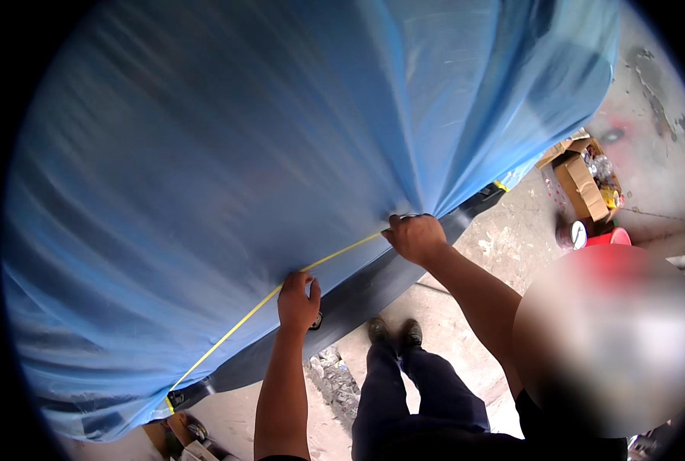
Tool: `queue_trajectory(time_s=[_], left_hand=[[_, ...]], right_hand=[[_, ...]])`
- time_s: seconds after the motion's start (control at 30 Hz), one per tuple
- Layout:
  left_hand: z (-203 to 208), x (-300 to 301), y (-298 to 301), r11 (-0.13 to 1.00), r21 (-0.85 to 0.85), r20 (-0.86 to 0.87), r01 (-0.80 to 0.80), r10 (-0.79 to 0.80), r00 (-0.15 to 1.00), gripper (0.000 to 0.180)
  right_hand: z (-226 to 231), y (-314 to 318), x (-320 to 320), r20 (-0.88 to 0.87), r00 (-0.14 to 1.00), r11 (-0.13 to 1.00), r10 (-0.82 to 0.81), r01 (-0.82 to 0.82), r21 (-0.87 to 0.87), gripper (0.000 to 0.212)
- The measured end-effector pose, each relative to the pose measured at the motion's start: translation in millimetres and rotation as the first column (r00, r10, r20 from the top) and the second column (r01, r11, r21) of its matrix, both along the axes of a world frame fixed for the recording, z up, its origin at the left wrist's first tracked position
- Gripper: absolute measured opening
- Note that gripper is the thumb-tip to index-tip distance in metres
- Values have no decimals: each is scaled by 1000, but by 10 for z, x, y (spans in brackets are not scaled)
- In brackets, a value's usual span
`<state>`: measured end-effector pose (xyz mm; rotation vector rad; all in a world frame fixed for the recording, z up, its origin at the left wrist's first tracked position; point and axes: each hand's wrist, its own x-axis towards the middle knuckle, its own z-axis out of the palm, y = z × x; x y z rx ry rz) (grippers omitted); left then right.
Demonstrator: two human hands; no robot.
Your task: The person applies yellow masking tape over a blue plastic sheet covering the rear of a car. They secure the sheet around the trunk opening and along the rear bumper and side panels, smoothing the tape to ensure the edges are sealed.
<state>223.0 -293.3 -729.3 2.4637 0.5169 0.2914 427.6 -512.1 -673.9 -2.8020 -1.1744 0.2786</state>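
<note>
A large blue plastic sheet [227, 161] drapes in folds over a bulky form. Along its lower part runs a narrow yellow tape [235, 326], just above a dark curved panel [358, 292]. My left hand [299, 303] is at the tape's middle, fingers curled and fingertips against it; whether they pinch anything is hidden. Farther right, my right hand [417, 238] is closed with its fingertips pinched at the tape's right end, where the sheet gathers into creases. A thin dark edge shows beside these fingers, too small to make out. A dark band circles my left wrist.
On the floor at right stand an open cardboard box [583, 188] of mixed items, a can [571, 234] and a red container [610, 238]. A rubble-like strip [335, 384] lies left of my shoes [394, 332]. More items [192, 438] lie at lower left.
</note>
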Motion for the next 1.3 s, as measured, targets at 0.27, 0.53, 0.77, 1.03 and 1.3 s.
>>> queue_trajectory(time_s=[0.27,0.53,0.77,1.03,1.3], left_hand=[[-62,541,-263,996,-5,31,88,-88,996,13],[-137,716,-196,995,41,-71,-90,93,993,19],[-157,850,-433,952,209,-53,-225,240,969,20],[-205,1434,-1041,983,143,-187,119,-91,978,22],[33,2529,-2272,764,179,-173,620,-596,784,29]], right_hand=[[-42,-377,-222,0,987,958,162,-157,239,28],[-349,-1596,405,137,989,964,46,-80,253,29],[-342,-2323,1184,36,987,974,-159,150,169,29],[-285,-1940,1429,-157,934,903,-320,351,250,18],[-372,-1828,1508,-338,877,825,-341,452,339,20]])
